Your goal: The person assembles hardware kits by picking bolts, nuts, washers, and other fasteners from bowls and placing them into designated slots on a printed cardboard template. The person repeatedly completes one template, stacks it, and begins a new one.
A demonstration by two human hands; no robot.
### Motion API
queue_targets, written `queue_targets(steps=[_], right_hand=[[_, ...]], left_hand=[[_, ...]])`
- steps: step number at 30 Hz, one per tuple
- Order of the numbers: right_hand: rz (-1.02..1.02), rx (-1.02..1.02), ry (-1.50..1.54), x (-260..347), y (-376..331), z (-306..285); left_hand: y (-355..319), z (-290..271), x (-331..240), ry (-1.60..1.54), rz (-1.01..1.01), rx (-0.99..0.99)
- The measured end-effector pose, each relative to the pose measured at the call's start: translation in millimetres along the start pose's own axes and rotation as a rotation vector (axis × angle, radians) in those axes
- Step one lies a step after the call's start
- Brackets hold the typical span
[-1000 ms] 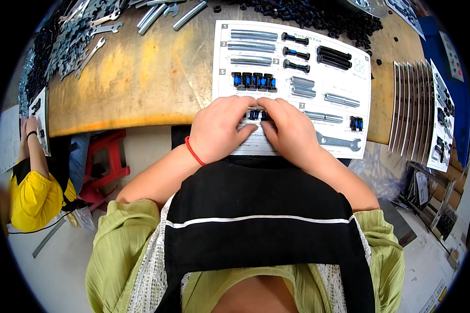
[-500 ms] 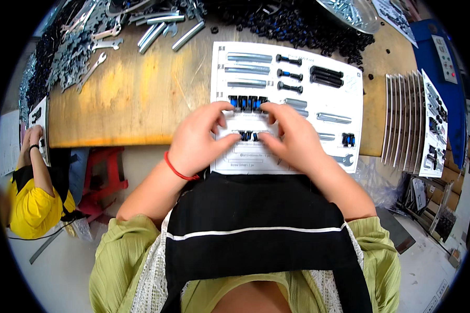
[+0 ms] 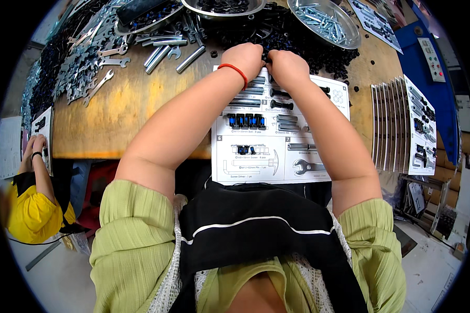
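Note:
A white printed card [image 3: 271, 178] lies on the table before me. Both my hands reach past it to its far edge, beside a dark pile of small black screws [image 3: 318, 61]. My left hand [image 3: 245, 58] is curled closed, its fingertips hidden behind the knuckles. My right hand [image 3: 289, 68] is closed likewise, its fingers almost meeting the left's; what they hold cannot be made out. On the card sit a row of black bolts with blue bands [image 3: 246, 121], short black screws [image 3: 246, 150], silver sleeves [image 3: 244, 103] and a longer black bolt [image 3: 281, 104]. My forearms cover other parts.
Metal bowls line the back, one with silver screws [image 3: 324, 23]. At the left lie loose wrenches [image 3: 96, 86] and silver tubes [image 3: 190, 59]. Upright filled cards [image 3: 420, 125] stand at the right edge. A co-worker in yellow [image 3: 34, 211] works at far left.
Both hands have left the bolt row and short screws at the card's middle and moved forward to its far edge. The row now shows fully. The view has shifted slightly.

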State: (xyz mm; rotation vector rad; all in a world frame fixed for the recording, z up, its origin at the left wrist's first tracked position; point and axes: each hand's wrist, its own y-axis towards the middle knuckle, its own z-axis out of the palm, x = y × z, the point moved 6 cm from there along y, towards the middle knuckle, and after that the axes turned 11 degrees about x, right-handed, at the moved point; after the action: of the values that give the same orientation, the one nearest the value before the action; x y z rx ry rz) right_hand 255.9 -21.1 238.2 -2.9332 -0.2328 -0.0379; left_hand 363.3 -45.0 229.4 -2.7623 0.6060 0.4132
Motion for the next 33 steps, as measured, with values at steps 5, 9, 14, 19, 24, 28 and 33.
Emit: queue_targets(steps=[5,9,14,19,24,28,33], right_hand=[[-0.028,0.029,0.082,-10,-2,-4],[-0.099,0.041,0.191,-25,-5,-5],[-0.058,-0.096,0.502,-58,-22,-18],[-0.039,-0.156,0.375,-73,-33,-10],[-0.069,-0.174,0.194,-53,-31,-7],[-0.025,-0.138,0.101,-46,-21,-1],[-0.023,-0.135,0.038,-42,-16,-3]], left_hand=[[1,-2,5,-0.104,0.079,-0.036],[-4,-5,19,-0.32,0.065,-0.079],[-3,-5,13,-0.277,0.106,-0.219],[8,-3,-4,-0.09,0.096,-0.173],[2,-11,-10,-0.116,0.066,-0.023],[1,-2,-11,-0.102,0.096,-0.016],[5,3,2,-0.167,0.092,-0.071]])
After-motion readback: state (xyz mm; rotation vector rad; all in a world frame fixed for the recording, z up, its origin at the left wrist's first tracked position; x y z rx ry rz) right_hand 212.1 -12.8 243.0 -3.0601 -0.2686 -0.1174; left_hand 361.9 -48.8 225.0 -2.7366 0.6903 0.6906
